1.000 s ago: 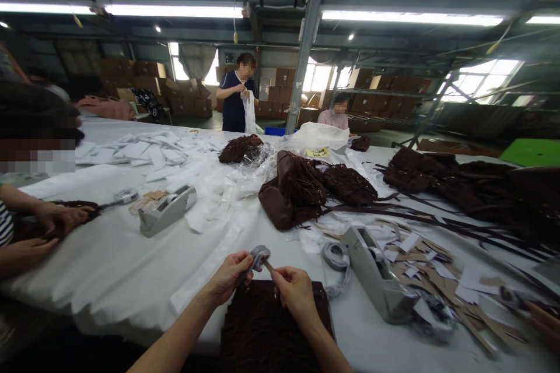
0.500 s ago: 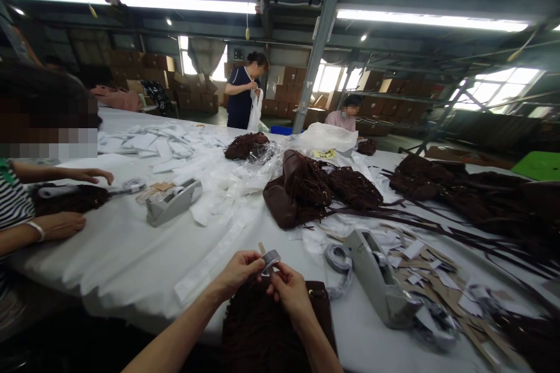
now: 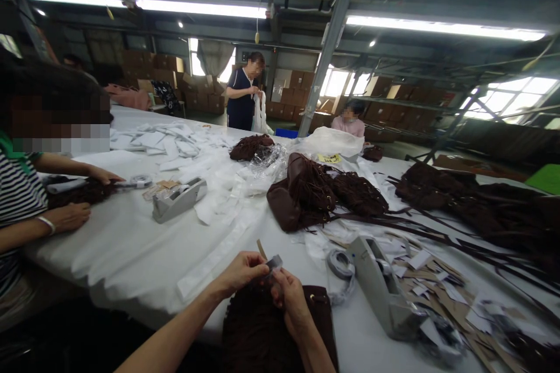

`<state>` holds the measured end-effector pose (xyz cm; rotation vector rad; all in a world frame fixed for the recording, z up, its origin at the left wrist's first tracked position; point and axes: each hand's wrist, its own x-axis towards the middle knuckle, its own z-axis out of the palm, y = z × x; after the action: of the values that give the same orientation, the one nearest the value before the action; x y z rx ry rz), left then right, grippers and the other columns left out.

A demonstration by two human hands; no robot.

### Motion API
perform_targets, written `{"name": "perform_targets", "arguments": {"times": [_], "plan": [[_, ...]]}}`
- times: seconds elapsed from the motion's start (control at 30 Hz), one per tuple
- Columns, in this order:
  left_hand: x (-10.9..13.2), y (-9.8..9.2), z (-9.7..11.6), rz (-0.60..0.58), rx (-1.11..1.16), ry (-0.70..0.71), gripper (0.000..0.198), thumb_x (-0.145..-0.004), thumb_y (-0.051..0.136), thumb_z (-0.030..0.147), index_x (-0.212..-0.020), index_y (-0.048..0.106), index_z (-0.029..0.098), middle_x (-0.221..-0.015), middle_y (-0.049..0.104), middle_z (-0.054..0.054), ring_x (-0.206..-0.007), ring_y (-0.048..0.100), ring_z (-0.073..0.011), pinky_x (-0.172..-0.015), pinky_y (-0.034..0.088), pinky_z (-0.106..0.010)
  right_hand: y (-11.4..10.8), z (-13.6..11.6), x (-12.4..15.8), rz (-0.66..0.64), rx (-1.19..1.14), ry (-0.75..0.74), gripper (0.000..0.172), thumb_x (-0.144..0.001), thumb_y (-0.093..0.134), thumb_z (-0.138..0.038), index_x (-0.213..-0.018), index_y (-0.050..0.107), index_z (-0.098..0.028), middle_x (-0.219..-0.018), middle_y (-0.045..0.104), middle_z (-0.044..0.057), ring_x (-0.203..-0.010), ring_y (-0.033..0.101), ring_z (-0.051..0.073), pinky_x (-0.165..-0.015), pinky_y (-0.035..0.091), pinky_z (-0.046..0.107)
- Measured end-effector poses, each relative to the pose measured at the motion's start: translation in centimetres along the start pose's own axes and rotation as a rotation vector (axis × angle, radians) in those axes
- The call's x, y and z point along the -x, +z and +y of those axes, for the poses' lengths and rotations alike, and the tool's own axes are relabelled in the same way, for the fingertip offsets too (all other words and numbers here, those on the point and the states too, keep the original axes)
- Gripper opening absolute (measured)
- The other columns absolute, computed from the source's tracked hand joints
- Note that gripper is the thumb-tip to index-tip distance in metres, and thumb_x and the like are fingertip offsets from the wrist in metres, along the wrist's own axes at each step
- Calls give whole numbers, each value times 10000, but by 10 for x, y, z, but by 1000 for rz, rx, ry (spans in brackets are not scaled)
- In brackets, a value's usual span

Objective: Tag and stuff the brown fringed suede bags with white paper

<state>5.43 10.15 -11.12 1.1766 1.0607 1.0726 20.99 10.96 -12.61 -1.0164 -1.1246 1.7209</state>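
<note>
Above a dark brown fringed bag (image 3: 258, 332), my two hands hold a small grey looped band (image 3: 274, 262) between them. My left hand (image 3: 245, 271) pinches its left side between thumb and fingers. My right hand (image 3: 289, 296) is closed at its right end, and the fingers there partly hide it. A thin tan strip (image 3: 261, 249) sticks up beside the band. The bag lies at the table's near edge under my forearms, with a gold-coloured ring on its right part. A grey coil in clear wrapping (image 3: 340, 262) rests right of my hands.
A grey tape dispenser (image 3: 380, 288) stands right, beside scattered paper and card strips (image 3: 446, 285). More brown bags (image 3: 301, 192) lie ahead. Left are a second dispenser (image 3: 179, 199) and a co-worker's hands (image 3: 74, 215) on a brown item. Two people are beyond the table.
The view has shifted slightly, so the scene sits further right. My right fingers have closed further over the grey band. The co-worker's far hand at left has lowered onto the brown item.
</note>
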Motion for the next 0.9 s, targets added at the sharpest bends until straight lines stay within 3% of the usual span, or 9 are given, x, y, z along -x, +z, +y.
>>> {"name": "perform_targets", "arguments": {"times": [0.2, 0.37, 0.47, 0.53, 0.7, 0.9], "plan": [[-4, 6, -4, 105, -52, 52, 364, -685, 728, 427, -713, 457, 186, -557, 550, 55, -469, 479, -88, -447, 318, -204, 9, 6, -1, 113, -69, 7, 497, -604, 762, -576, -771, 597, -138, -515, 432, -87, -377, 269, 14, -341, 151, 156], [-5, 8, -3, 140, 33, -18, 499, -654, 753, 449, -863, 362, 220, -587, 577, 67, -436, 475, -86, -425, 313, -188, 19, 12, -1, 135, -178, -21, 516, -602, 759, -586, -824, 617, -143, -540, 444, -79, -407, 273, 21, -367, 154, 160], [-6, 9, -1, 180, 39, -48, 530, -635, 771, 443, -930, 403, 202, -577, 563, 71, -434, 469, -87, -431, 309, -189, 25, 13, -1, 166, -238, -45, 500, -605, 763, -569, -852, 616, -160, -591, 493, -65, -421, 282, 25, -385, 170, 166], [-6, 9, 1, 146, 39, -21, 501, -644, 764, 444, -960, 486, 173, -585, 556, 62, -456, 473, -88, -450, 308, -194, 28, 13, -1, 171, -262, -49, 497, -609, 759, -565, -874, 614, -171, -611, 513, -60, -419, 279, 28, -390, 173, 173], [-5, 9, 1, 22, 45, 50, 357, -694, 712, 466, -773, 649, 124, -663, 634, -16, -549, 521, -116, -528, 350, -228, 27, 11, -3, 145, -247, -38, 532, -592, 770, -569, -903, 620, -165, -559, 469, -74, -405, 265, 30, -388, 164, 174], [-10, 18, 0, 82, -30, 75, 416, -689, 676, 533, -594, 646, 130, -477, 559, -8, -437, 433, -111, -460, 276, -250, 13, 23, -18, 246, -61, -24, 581, -531, 695, -741, -638, 581, -182, -377, 360, -77, -341, 281, 61, -341, 178, 196]]}}
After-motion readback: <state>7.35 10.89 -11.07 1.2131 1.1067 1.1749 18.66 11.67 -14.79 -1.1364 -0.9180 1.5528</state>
